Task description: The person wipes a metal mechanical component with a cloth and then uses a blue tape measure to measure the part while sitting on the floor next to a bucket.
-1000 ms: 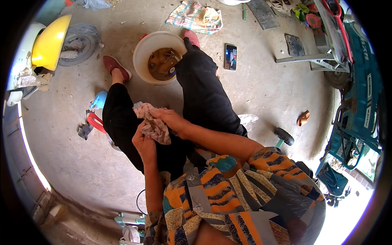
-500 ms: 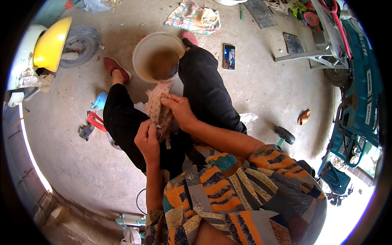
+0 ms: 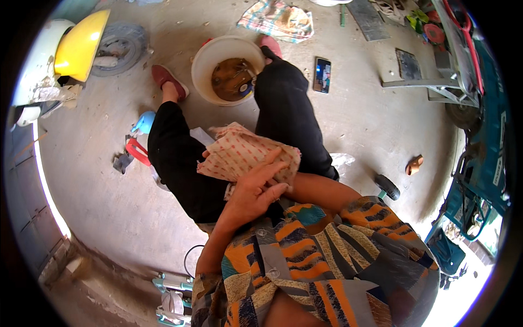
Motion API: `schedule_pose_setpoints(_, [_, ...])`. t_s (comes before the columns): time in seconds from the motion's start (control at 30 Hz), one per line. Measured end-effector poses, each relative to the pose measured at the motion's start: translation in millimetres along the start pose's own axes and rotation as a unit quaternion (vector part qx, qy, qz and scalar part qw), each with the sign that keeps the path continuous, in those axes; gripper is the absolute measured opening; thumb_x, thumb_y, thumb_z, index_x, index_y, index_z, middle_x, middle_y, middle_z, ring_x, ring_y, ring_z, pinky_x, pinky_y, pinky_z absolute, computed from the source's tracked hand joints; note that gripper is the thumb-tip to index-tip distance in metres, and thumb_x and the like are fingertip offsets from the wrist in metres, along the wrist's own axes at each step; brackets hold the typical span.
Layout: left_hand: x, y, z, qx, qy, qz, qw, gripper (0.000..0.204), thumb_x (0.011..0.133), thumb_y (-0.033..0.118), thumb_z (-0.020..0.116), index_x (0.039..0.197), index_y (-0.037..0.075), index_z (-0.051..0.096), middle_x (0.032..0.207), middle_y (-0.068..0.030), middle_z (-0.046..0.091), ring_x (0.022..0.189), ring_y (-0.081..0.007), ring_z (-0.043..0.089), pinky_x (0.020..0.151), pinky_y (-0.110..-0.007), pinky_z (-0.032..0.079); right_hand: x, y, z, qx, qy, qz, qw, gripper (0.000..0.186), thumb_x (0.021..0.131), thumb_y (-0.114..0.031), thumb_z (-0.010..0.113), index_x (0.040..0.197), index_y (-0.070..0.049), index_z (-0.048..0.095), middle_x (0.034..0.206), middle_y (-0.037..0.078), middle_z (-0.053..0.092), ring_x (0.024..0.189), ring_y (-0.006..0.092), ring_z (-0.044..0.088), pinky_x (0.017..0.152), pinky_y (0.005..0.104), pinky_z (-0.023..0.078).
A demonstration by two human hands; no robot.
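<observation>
The left hand [image 3: 251, 192] lies flat with spread fingers on the patterned cloth [image 3: 248, 155], pressing it over the right hand, which is hidden beneath. The cloth rests on the lap; the white basin [image 3: 229, 68] stands at 12 o'clock from it.

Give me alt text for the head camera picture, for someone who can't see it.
A seated person's left hand presses flat on a cream cloth with a red pattern spread over their black-trousered lap; the right hand is hidden under it. Ahead, between red shoes, a white plastic bucket holds rusty metal parts, with a smartphone on the concrete floor.
</observation>
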State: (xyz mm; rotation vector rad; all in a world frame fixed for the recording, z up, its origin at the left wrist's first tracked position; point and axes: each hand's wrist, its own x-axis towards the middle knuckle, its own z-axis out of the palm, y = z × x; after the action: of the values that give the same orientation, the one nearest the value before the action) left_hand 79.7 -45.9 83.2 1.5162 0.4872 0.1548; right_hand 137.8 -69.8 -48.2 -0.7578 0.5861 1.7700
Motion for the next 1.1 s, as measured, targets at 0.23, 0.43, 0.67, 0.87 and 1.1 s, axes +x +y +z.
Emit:
schedule_pose_setpoints(0.23, [10.2,-0.1,-63.3,-0.032,0.268,-0.059,0.961,0.027,0.089,0.001,0.054,0.114,-0.002,0.062,0.088,-0.011,0.069,0.068,-0.0102,0.063,0.057,-0.019,0.046,-18.0,-21.3,-17.5,-0.013,0.031,-0.062,0.998,0.031,0.09,-0.028,0.053,0.11,-0.006,0.062,0.104,0.009,0.065,0.091,0.0228,0.063,0.084,0.0353,0.05])
schedule_pose_setpoints(0.43, [77.1,-40.2,-113.5,0.04,0.321,-0.162,0.932,0.019,0.087,0.006,0.06,0.103,-0.004,0.066,0.085,-0.0072,0.068,0.068,-0.0101,0.062,0.057,-0.021,0.046,-34.4,-34.0,-38.6,-0.021,0.103,-0.126,0.986,0.033,0.088,-0.028,0.056,0.112,-0.006,0.061,0.106,0.01,0.065,0.092,0.0233,0.063,0.085,0.0356,0.049])
schedule_pose_setpoints(0.67, [190.2,-179.5,-120.7,0.301,0.138,-0.145,0.932,0.026,0.079,0.016,0.066,0.098,-0.001,0.065,0.084,-0.0154,0.067,0.078,-0.0272,0.065,0.074,-0.034,0.049,-34.2,-44.1,-65.7,-0.03,0.206,-0.151,0.966,0.036,0.085,-0.028,0.059,0.114,-0.006,0.059,0.107,0.01,0.064,0.094,0.0239,0.063,0.086,0.0358,0.049])
schedule_pose_setpoints(0.87, [258.7,-250.1,-108.8,0.309,0.008,-0.294,0.904,0.041,0.077,0.025,0.067,0.111,0.002,0.061,0.114,-0.0187,0.061,0.109,-0.0344,0.057,0.094,-0.042,0.045,-16.6,-70.7,-74.8,-0.066,0.256,-0.136,0.955,0.04,0.083,-0.028,0.062,0.116,-0.006,0.058,0.108,0.01,0.064,0.095,0.0244,0.062,0.087,0.036,0.049])
schedule_pose_setpoints(1.1, [299.6,-325.4,-80.0,0.288,0.011,-0.378,0.88,0.079,0.067,0.034,0.073,0.132,-0.001,0.045,0.112,-0.024,0.059,0.104,-0.0377,0.058,0.094,-0.039,0.046,-5.9,-91.6,-84.5,-0.105,0.29,-0.111,0.945,0.044,0.081,-0.029,0.065,0.118,-0.006,0.057,0.11,0.01,0.064,0.097,0.025,0.062,0.088,0.0363,0.048])
